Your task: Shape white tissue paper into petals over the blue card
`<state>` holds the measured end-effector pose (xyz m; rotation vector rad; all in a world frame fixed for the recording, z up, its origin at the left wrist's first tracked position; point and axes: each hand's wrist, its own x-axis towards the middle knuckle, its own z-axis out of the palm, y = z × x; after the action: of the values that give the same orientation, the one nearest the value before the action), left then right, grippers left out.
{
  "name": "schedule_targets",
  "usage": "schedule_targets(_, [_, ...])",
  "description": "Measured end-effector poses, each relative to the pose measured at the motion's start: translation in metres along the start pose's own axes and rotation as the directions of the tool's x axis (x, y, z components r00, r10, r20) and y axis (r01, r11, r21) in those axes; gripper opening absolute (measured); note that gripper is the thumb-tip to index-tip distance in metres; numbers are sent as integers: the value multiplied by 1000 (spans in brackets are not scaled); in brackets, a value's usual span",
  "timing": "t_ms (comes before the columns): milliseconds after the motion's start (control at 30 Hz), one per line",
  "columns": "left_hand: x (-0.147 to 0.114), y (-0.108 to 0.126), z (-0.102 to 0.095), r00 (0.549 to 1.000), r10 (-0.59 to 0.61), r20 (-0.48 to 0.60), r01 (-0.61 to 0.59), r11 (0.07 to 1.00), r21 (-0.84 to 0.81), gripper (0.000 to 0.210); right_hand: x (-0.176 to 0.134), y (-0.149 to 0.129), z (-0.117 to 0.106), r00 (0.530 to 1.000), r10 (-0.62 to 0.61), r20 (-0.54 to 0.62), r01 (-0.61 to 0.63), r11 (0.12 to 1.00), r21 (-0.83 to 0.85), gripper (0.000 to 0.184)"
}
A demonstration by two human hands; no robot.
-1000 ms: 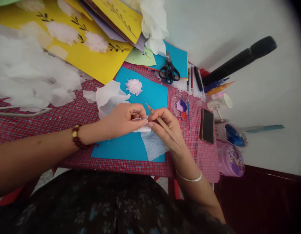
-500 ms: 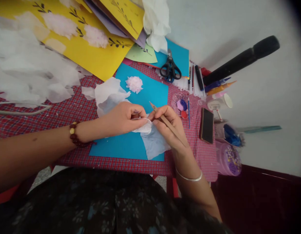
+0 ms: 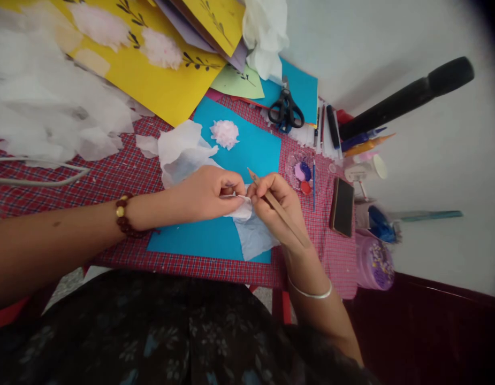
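Observation:
My left hand (image 3: pixel 215 191) is closed in a pinch on a small folded piece of white tissue paper (image 3: pixel 242 209). Close against it, my right hand (image 3: pixel 281 206) is closed around a tan pencil (image 3: pixel 282 211), its pointed end up toward the far left; the right fingertips meet the edge of the same paper. Below the hands a thin translucent tissue sheet (image 3: pixel 255 238) lies on blue card (image 3: pixel 191 240). A pale pink tissue flower (image 3: pixel 225 133) rests on the card beyond my hands, beside crumpled white tissue (image 3: pixel 179 152).
Black-handled scissors (image 3: pixel 286 111) lie at the back. To the right are a paint palette (image 3: pixel 301 174), a thin blue brush (image 3: pixel 314 184), a phone (image 3: pixel 342 207) and a purple tub (image 3: pixel 374 262). Yellow card (image 3: pixel 151 93) and heaped tissue (image 3: pixel 50 107) fill the left; a cable (image 3: pixel 38 182) crosses there.
The view has shifted slightly, so the table things sit a little to the right. Both hands keep nearly the same pose on the tissue and pencil.

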<state>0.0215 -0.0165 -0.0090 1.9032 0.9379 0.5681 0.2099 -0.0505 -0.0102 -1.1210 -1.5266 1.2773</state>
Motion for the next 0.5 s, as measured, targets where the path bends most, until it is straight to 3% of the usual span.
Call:
schedule_targets(133, [0, 2, -2, 1000, -23, -4, 23, 1000, -11, 15, -1, -3, -7, 999, 0, 53, 2, 1000, -30, 12])
schedule_targets(267, [0, 4, -2, 998, -59, 3, 59, 997, -46, 16, -4, -3, -12, 989, 11, 148, -3, 998, -59, 25])
schedule_targets(500, [1, 0, -4, 1000, -8, -8, 8, 999, -44, 15, -4, 0, -8, 999, 35, 23, -32, 995, -97, 21])
